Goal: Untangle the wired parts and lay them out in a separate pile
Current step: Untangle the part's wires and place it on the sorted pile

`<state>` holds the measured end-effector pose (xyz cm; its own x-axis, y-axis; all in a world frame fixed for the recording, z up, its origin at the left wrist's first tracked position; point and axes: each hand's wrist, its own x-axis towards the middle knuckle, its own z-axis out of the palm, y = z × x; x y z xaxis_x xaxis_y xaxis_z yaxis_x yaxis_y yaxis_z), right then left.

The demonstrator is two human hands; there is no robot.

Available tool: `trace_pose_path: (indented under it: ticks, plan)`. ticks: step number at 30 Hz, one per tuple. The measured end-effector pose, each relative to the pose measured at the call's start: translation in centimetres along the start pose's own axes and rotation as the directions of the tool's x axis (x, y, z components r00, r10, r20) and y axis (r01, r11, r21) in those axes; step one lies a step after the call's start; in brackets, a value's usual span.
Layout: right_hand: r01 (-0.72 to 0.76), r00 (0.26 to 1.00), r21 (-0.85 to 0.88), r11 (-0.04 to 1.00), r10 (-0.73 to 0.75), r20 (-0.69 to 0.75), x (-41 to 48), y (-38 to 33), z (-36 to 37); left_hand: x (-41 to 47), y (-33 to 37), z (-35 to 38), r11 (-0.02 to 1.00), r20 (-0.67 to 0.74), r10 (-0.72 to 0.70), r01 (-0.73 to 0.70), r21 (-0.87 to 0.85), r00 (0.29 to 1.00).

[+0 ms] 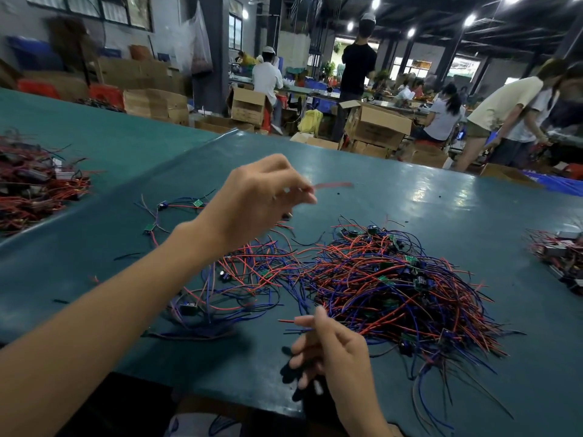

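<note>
- Now, a few separated parts (176, 212) lie left on the table (94, 263).
- Left hand (255, 197) pinches a blurred red wire (334, 185), raised; pull it slowly.
- Right hand (334, 351) has curled fingers, grip unclear; it should steady the tangle (394, 279) beside it.

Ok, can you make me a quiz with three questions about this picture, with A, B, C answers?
1. Where is the big wire tangle? A in a cardboard box; B on the green table; C on the floor.
2. What colour is the wire the left hand holds? A red; B yellow; C white.
3. What is the left hand doing? A lying flat; B raised, pinching a wire; C gripping scissors.
Answers: B, the tangle lies on the table; A, a blurred red strand sticks out from the hand; B, the hand is up above the table.
</note>
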<state>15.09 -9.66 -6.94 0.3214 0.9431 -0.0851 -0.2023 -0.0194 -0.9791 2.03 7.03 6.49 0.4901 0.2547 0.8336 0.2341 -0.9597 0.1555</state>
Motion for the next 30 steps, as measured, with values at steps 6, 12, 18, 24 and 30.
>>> trace_pose_path:
  ticks: [6,12,18,24,30]
  plan:
    - [-0.217,0.971,0.420,0.881,0.150,0.187,2.7,-2.9,-0.2,-5.8,4.2,1.8,0.944,0.192,0.329,-0.325,-0.053,0.924]
    - [-0.154,0.976,0.315,0.937,0.095,0.195,4.0,-4.7,0.0,-10.6,4.4,2.5,0.904,0.195,0.422,-0.427,-0.019,0.885]
    - [-0.042,0.984,0.322,0.946,-0.018,0.179,5.1,-5.8,0.0,-13.6,3.9,3.3,0.980,0.069,0.137,-0.125,-0.157,0.988]
    - [0.018,0.995,0.303,0.953,-0.046,0.085,5.8,-3.9,1.2,-11.0,2.2,6.4,0.260,0.406,-0.702,0.742,-0.618,0.585]
    - [0.033,0.999,0.136,0.990,-0.028,-0.037,6.8,-2.2,2.1,-9.2,-0.1,8.3,-0.200,0.646,-0.612,0.702,-0.684,0.455]
